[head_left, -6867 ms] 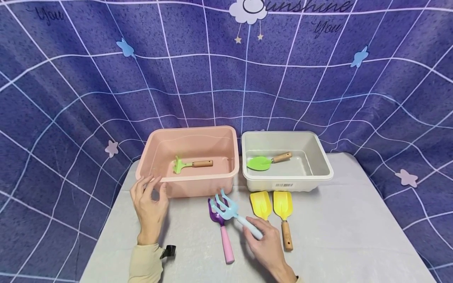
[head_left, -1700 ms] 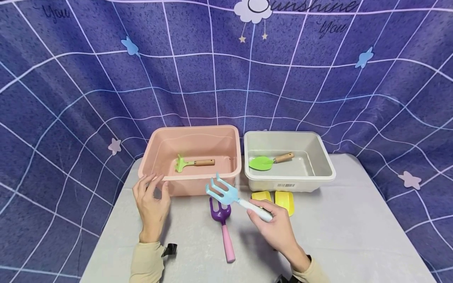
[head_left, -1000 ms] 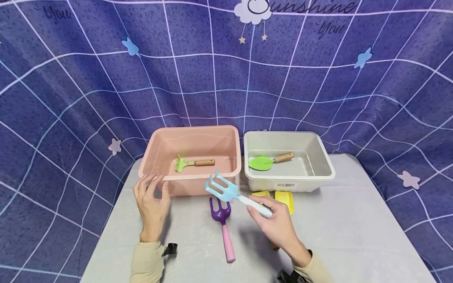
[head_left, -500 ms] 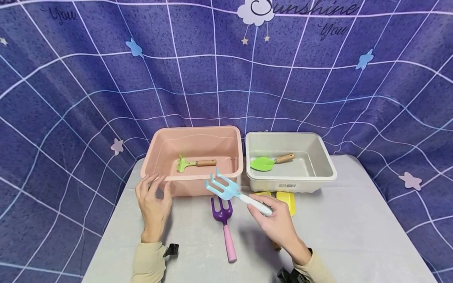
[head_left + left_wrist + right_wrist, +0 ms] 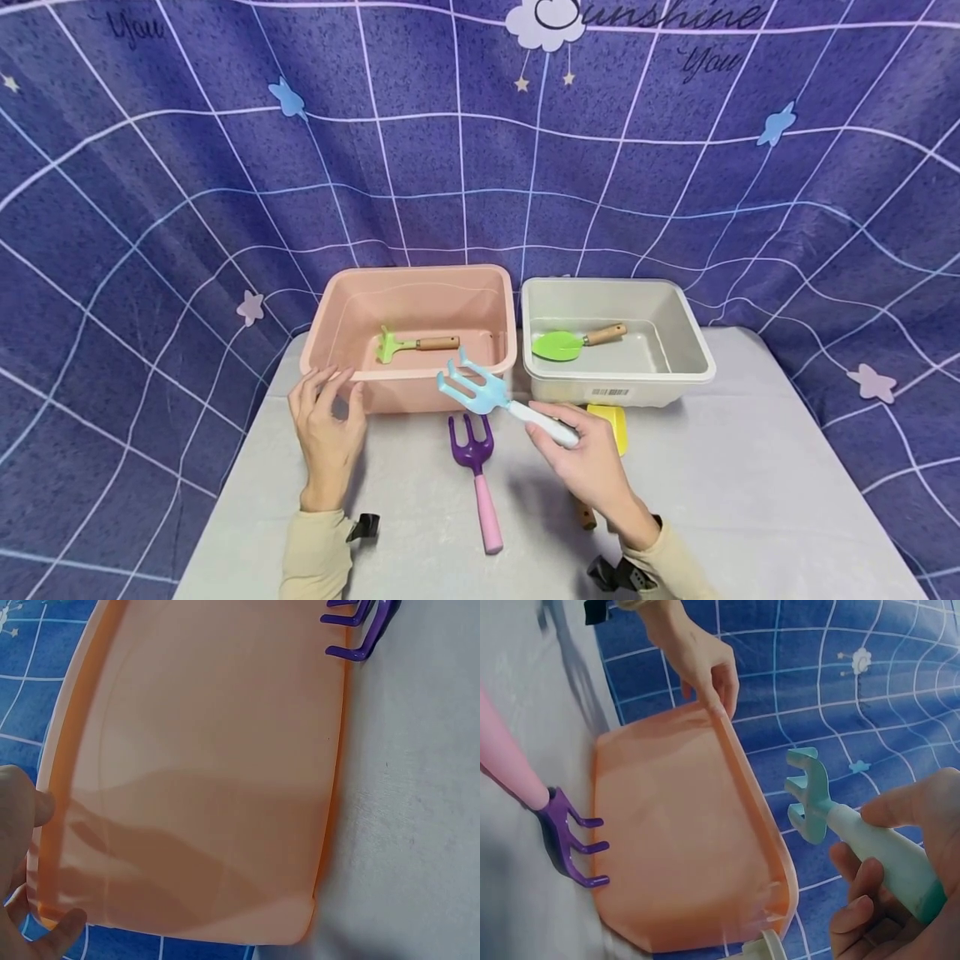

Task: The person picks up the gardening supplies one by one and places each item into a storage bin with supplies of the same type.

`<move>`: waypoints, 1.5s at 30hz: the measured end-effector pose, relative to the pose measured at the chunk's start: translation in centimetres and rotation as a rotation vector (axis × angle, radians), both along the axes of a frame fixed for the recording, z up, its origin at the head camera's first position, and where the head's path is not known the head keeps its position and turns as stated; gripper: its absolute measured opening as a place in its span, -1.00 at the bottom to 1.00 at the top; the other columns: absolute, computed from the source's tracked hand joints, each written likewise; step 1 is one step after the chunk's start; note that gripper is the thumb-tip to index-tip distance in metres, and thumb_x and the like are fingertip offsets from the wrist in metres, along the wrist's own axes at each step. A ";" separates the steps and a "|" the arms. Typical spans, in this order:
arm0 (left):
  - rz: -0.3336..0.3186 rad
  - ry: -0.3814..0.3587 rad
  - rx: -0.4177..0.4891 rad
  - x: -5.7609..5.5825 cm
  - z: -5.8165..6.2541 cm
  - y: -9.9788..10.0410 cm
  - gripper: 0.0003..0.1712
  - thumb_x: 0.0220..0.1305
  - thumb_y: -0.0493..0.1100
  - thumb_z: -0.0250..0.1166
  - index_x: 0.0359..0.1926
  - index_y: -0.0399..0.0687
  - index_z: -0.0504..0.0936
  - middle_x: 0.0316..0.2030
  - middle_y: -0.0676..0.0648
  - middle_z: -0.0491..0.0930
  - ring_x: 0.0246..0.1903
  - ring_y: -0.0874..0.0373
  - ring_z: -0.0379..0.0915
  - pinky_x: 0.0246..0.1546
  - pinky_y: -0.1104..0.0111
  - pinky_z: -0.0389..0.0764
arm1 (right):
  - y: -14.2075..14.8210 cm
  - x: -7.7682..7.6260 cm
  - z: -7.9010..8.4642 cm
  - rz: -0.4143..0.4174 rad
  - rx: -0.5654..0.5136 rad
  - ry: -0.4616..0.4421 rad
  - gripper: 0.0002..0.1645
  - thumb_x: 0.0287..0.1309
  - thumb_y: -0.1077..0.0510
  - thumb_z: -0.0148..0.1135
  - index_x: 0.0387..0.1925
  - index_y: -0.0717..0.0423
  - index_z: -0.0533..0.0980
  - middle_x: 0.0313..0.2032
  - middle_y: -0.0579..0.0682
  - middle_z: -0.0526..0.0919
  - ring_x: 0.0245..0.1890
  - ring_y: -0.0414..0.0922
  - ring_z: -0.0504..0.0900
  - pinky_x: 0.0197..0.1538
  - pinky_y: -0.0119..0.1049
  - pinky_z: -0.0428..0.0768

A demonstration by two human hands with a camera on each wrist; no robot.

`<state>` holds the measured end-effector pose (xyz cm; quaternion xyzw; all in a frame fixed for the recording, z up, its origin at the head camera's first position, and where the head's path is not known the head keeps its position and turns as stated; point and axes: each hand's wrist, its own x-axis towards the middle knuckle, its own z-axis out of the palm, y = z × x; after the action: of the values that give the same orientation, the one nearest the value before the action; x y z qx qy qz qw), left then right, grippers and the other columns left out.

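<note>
My right hand grips the white handle of a light blue hand fork, raised with its tines pointing toward the pink bin. In the right wrist view the fork has thumb and fingers around its handle. My left hand holds the pink bin's near-left rim, fingers over the edge and thumb on the front wall. Below the raised fork, a purple hand fork with a pink handle lies on the table. Inside the pink bin lies a small green rake with a wooden handle.
A white bin stands right of the pink one, holding a green leaf-shaped trowel. In front of it lies a yellow shovel, partly behind my right hand. A wooden handle end shows below that hand. A patterned curtain hangs behind.
Since the oldest frame, my right hand has lifted the light blue fork up from over the purple one; in the last second it rises slightly. My left hand stays on the pink rim.
</note>
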<state>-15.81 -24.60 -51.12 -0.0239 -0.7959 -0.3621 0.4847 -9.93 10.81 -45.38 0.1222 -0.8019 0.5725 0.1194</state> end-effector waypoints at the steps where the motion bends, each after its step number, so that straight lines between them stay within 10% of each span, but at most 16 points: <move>1: 0.000 -0.001 0.000 0.0 0.0 0.0 -0.72 0.22 -0.29 0.51 -0.02 -0.20 0.84 0.08 -0.34 0.72 0.29 -0.40 0.43 0.40 -0.10 0.31 | 0.0 0.0 0.1 0.007 -0.001 -0.005 -0.64 0.17 0.24 0.56 0.02 -0.02 0.79 -0.11 -0.08 0.85 -0.41 -0.24 0.63 -0.33 -0.40 0.62; 21: 0.009 0.000 -0.005 0.2 -0.1 0.0 -0.73 0.23 -0.28 0.51 -0.03 -0.20 0.84 0.07 -0.35 0.71 0.28 -0.40 0.43 0.39 -0.05 0.31 | -1.0 -0.8 1.1 0.089 0.031 0.142 -0.65 0.19 0.23 0.54 0.03 -0.02 0.79 -0.35 -0.16 0.77 -0.54 -0.32 0.48 -0.52 -0.41 0.51; 45: 0.007 -0.004 -0.003 0.3 0.1 0.2 -0.71 0.20 -0.33 0.51 -0.02 -0.20 0.84 0.08 -0.34 0.71 0.29 -0.38 0.42 0.40 -0.08 0.30 | 0.1 -1.7 2.0 0.063 0.104 0.104 -0.66 0.23 0.16 0.53 0.06 -0.02 0.78 -0.19 -0.11 0.84 -0.50 -0.27 0.54 -0.53 -0.40 0.52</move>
<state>-15.55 -24.36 -51.01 -0.0210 -0.7975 -0.3591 0.4844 -11.60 10.92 -43.34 0.1832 -0.8190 0.5264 0.1363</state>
